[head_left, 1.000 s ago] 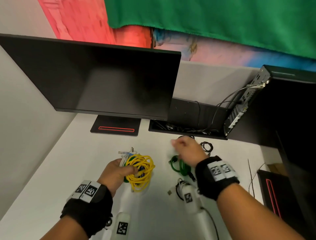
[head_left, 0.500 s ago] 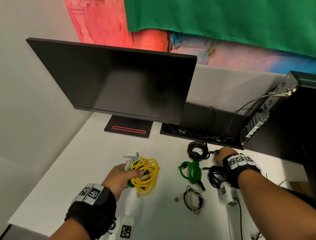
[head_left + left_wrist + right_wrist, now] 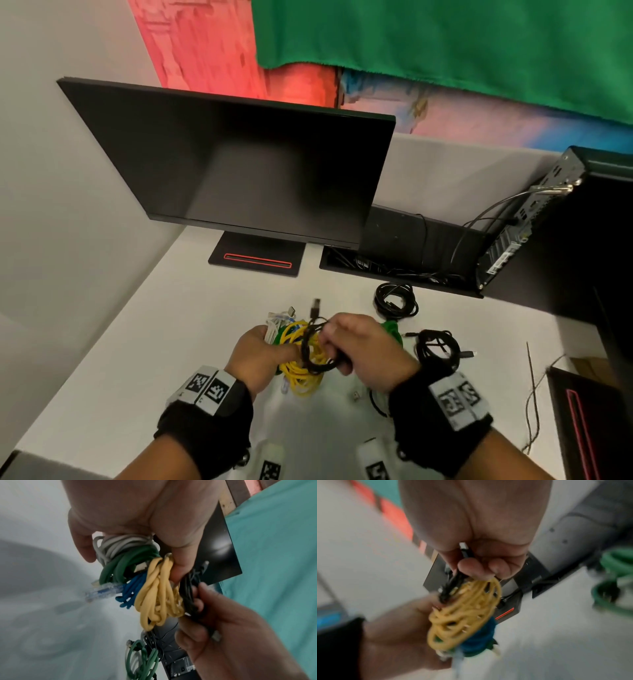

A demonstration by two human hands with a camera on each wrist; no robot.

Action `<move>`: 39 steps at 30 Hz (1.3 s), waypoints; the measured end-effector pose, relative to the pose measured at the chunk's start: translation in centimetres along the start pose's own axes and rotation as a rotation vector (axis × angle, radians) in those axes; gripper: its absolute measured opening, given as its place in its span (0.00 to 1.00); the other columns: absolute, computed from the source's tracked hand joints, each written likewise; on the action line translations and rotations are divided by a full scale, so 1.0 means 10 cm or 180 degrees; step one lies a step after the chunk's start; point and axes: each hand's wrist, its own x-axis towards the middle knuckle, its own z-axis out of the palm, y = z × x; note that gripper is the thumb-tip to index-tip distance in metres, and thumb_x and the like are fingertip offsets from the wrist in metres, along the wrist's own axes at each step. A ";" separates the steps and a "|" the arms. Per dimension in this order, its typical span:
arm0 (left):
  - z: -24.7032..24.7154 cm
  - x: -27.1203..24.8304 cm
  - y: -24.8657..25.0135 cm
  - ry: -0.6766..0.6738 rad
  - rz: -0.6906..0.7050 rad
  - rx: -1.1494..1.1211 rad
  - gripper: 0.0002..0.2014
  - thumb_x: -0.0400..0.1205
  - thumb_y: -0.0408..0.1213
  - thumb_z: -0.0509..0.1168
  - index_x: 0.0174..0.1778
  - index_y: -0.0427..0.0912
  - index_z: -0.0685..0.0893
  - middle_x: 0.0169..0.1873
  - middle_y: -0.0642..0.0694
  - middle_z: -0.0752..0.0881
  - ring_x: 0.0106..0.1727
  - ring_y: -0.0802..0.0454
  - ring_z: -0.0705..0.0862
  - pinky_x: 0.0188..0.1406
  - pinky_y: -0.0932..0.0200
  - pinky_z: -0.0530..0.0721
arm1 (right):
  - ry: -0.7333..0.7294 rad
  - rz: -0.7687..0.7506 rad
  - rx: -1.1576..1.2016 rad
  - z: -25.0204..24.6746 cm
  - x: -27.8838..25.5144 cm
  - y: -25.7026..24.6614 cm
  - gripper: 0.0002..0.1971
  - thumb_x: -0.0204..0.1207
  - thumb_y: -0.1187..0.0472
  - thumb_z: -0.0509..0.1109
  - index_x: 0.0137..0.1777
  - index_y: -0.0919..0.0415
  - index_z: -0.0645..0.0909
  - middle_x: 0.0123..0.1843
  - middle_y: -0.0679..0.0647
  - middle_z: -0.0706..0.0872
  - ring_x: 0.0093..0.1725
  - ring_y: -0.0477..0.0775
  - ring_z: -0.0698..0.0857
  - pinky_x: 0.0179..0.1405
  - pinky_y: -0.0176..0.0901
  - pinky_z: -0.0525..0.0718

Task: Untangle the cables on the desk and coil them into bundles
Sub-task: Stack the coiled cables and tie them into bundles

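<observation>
My left hand (image 3: 260, 353) grips a stack of coiled cables above the white desk (image 3: 144, 342): a yellow coil (image 3: 301, 370) (image 3: 157, 592) (image 3: 464, 614), with blue (image 3: 132, 589), dark green (image 3: 123, 562) and grey (image 3: 120, 543) coils behind it. My right hand (image 3: 359, 346) holds a black cable coil (image 3: 311, 349) (image 3: 190, 592) pressed against the yellow coil, its plug (image 3: 315, 307) sticking up. On the desk lie a green coil (image 3: 390, 329) (image 3: 142, 660) partly hidden behind my right hand, and two black coils (image 3: 395, 301) (image 3: 436, 347).
A black monitor (image 3: 239, 171) on its stand (image 3: 255, 262) fills the back left. A cable tray (image 3: 394, 270) and a computer case (image 3: 534, 219) stand at the back right. Another black base (image 3: 589, 421) sits at the right edge. A white cable (image 3: 373, 401) peeks out under my right wrist.
My right hand has come back from the desk's right side carrying a black coil and now presses it onto the stack in my left hand. The head view has shifted.
</observation>
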 end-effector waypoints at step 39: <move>0.05 -0.19 0.21 -0.0522 0.0066 -0.1390 0.17 0.65 0.30 0.71 0.50 0.32 0.88 0.44 0.32 0.88 0.43 0.41 0.89 0.43 0.51 0.88 | 0.0825 -0.1243 -0.0994 0.32 0.19 0.15 0.21 0.83 0.53 0.62 0.74 0.56 0.71 0.67 0.51 0.81 0.62 0.47 0.82 0.60 0.34 0.79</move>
